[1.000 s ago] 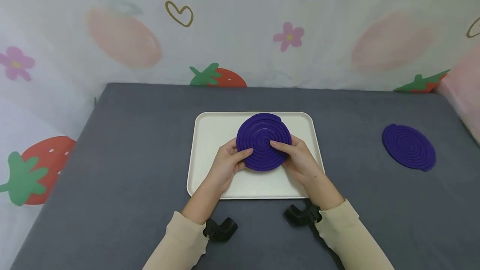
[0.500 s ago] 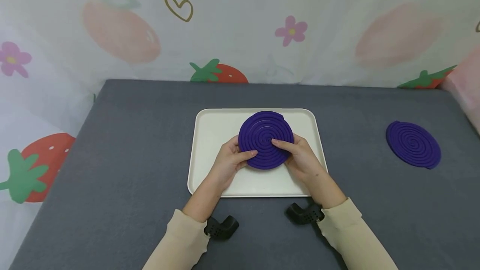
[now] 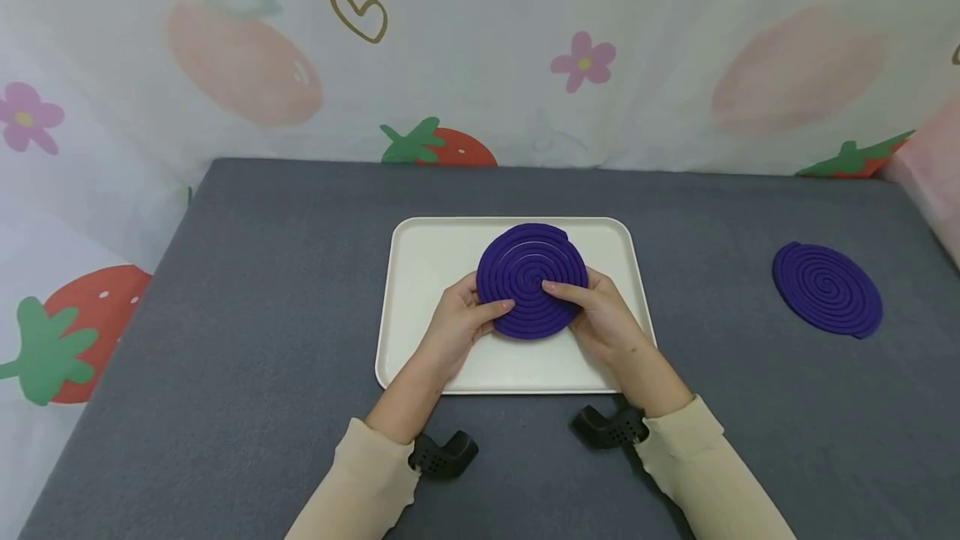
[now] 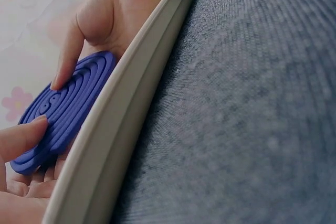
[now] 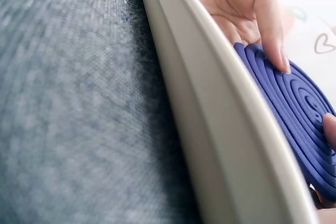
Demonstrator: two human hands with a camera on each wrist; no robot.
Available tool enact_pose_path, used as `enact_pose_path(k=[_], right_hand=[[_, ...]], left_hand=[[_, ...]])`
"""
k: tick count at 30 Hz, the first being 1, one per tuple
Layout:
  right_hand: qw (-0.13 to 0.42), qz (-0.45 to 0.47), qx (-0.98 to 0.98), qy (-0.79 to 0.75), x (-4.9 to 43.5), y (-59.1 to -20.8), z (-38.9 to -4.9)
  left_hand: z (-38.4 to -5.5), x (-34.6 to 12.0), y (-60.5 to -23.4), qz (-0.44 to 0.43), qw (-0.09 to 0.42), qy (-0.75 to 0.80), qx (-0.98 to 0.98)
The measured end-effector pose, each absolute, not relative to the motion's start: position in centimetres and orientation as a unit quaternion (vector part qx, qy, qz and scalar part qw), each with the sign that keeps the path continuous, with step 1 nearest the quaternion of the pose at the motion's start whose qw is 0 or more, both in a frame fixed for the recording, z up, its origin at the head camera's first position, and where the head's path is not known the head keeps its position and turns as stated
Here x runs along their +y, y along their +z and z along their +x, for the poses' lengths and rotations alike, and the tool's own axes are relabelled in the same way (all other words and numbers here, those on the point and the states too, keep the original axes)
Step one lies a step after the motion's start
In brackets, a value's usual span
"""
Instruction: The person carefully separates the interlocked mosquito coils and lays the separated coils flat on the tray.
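Observation:
A purple spiral coaster point(image 3: 530, 261) is tilted up over a cream tray point(image 3: 420, 357), its coiled face towards the head camera. My left hand point(image 3: 461, 319) grips its lower left side, the thumb on the front and the other fingers partly hidden behind. From the right, my right hand point(image 3: 603, 315) pinches it with the thumb at the middle of the spiral. In the left wrist view the coaster point(image 4: 79, 98) shows edge-on past the tray's rim point(image 4: 105, 124). The right wrist view catches both thumbs on the coaster point(image 5: 278, 93).
A second purple spiral coaster point(image 3: 827, 290) lies flat on the grey cloth point(image 3: 712, 290) to the right of the tray. Behind the table hangs a white curtain point(image 3: 480, 48) printed with fruit and flowers. Black wrist cameras point(image 3: 444, 454) sit below each hand.
The head view has shifted slightly, moving the whole scene a little up in the picture. Both hands keep the same hold on the coaster.

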State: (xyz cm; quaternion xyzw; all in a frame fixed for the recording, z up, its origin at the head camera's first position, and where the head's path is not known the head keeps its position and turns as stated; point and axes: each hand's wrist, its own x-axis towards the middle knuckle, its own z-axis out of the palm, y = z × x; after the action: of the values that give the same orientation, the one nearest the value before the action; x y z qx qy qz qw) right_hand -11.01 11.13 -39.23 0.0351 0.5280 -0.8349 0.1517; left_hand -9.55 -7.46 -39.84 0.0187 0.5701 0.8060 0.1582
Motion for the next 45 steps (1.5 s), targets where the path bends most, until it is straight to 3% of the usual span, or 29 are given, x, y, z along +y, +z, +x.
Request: enact_pose_path(k=[31, 45], right_hand=[[0.151, 0.027, 0.549, -0.822, 11.2, -39.3, -11.01], [0.156, 0.018, 0.526, -0.836, 11.08, -39.2, -10.94]], left_hand=[[-9.55, -7.55, -39.79, 0.028, 0.189, 0.779, 0.597], [-9.44, -7.62, -39.63, 0.028, 0.17, 0.81, 0.561]])
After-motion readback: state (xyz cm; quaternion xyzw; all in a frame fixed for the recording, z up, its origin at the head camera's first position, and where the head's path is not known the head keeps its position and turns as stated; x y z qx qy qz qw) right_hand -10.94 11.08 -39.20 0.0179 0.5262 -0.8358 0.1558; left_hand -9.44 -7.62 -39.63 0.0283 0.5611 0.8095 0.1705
